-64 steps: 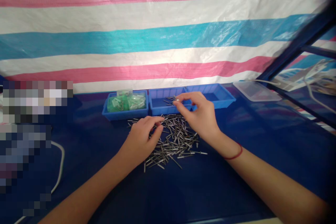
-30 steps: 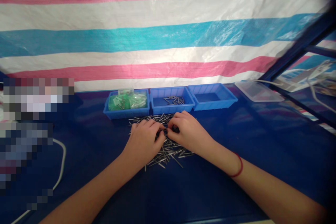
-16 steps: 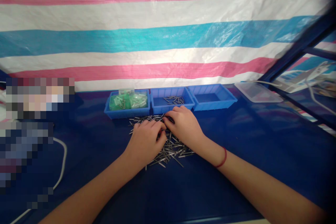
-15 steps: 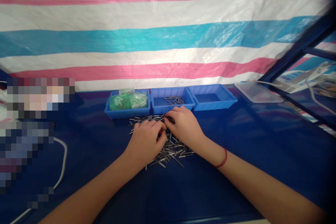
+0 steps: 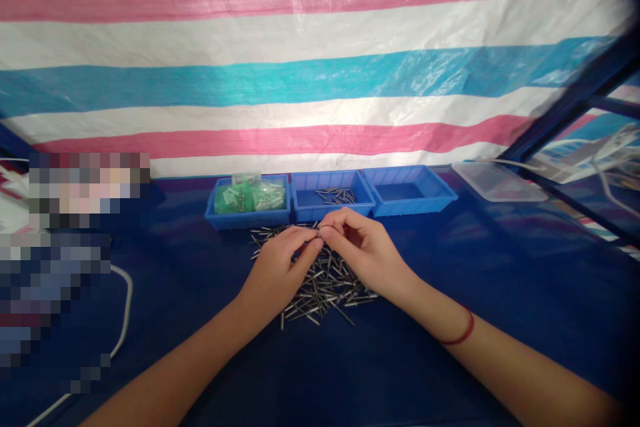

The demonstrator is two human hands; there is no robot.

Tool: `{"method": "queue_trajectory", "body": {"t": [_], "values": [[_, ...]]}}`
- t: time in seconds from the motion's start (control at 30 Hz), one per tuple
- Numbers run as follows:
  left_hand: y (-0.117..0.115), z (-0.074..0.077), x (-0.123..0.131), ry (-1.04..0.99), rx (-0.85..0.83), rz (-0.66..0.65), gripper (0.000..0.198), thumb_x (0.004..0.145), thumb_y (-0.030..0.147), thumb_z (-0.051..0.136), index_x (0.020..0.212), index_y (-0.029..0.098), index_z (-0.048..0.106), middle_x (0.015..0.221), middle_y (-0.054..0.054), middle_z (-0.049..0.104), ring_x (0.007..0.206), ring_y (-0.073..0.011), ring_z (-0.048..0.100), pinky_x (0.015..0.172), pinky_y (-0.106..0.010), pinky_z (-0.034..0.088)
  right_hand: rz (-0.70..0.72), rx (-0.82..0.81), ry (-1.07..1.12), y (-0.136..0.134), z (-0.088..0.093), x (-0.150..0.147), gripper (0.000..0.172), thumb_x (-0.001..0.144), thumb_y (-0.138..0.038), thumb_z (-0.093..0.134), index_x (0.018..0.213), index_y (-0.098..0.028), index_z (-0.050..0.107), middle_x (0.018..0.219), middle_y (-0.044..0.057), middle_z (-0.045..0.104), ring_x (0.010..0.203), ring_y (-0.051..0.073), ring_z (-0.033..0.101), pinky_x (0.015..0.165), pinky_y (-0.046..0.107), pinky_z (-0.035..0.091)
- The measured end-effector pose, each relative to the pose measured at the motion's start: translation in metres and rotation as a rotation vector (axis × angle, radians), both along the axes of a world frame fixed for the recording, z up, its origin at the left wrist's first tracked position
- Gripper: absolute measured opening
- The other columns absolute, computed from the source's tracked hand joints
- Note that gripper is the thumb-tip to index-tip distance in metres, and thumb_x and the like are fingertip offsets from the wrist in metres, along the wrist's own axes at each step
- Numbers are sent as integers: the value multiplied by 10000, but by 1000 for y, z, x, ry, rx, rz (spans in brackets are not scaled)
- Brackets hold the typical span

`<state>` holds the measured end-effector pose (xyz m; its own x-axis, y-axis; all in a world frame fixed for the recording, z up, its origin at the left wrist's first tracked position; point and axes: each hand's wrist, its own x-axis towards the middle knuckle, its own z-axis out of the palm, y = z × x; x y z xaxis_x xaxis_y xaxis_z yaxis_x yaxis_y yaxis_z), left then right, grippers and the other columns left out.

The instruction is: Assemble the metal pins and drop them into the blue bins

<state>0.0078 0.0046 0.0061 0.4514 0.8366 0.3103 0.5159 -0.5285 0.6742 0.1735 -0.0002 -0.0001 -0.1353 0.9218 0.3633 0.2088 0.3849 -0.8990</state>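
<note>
A loose pile of blind rivets (image 5: 325,287), thin metal pins with brighter silver ends, lies on the dark blue table. Over the pile's far part, my left hand (image 5: 280,260) pinches with thumb and forefinger. My right hand (image 5: 367,250) meets it from the other side, its thumb and forefinger also pressed together. A small metal end shows between the touching fingertips and looks like a blind rivet; most of it is hidden by the fingers. Just behind, the middle blue bin (image 5: 334,213) holds several more such rivets.
The left blue bin (image 5: 250,219) contains green and clear plastic bags. To the right stands another blue bin (image 5: 415,203), then a translucent plastic lid (image 5: 500,183). A white cable (image 5: 127,300) runs along the table's left side. Striped sheeting (image 5: 320,80) hangs behind.
Both hands have risen slightly from the pile, and their fingertips have come together in a pinch around a small metal piece. The view has shifted slightly.
</note>
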Motion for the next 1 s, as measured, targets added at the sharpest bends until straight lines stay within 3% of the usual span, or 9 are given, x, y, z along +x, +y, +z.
{"method": "queue_trajectory", "body": {"t": [0.13,0.27,0.4,0.57,0.8,0.87,1.0], "values": [[-2,2,0,-36,-16,31,182,920,292,500,939,189,649,858,-17,680,764,-150,617,714,-259,455,-15,-28,69,-5,0,-1,103,843,-312,597,857,-211,615,702,-11,499,638,127,461,582,277,386],[-3,3,1,-36,-6,26,168,907,298,524,894,182,644,793,-8,656,715,-139,601,675,-249,443,-42,27,4,-7,4,0,70,824,-272,619,832,-206,643,662,-26,443,605,117,417,563,275,363],[-1,1,0,-61,35,2,134,892,263,552,964,194,642,823,-6,648,711,-125,585,683,-238,447,-8,55,-55,-8,8,2,117,853,-257,581,903,-221,681,688,-4,505,646,133,467,590,288,395],[1,2,-3,-84,107,68,53,852,234,606,834,187,621,777,10,620,679,-108,563,671,-223,446,-10,81,-94,-7,9,6,158,863,-266,580,962,-231,698,723,11,566,656,137,495,588,289,414],[-1,5,-5,-104,146,109,45,855,214,587,824,183,598,751,20,602,670,-98,550,663,-213,440,2,122,-253,-6,8,7,197,894,-290,532,911,-206,709,794,38,647,673,139,549,609,288,432],[-1,5,-4,-102,122,120,59,857,223,582,894,183,604,761,18,613,664,-101,549,662,-217,442,-70,108,-226,-2,7,7,224,899,-317,523,890,-194,710,824,45,681,721,157,589,642,296,451],[-1,4,-3,-71,60,118,160,872,238,561,1014,178,602,787,10,638,668,-106,561,662,-220,445,-351,133,-205,16,5,16,321,908,-395,495,1011,-172,701,895,69,710,770,192,626,694,330,481]]}}
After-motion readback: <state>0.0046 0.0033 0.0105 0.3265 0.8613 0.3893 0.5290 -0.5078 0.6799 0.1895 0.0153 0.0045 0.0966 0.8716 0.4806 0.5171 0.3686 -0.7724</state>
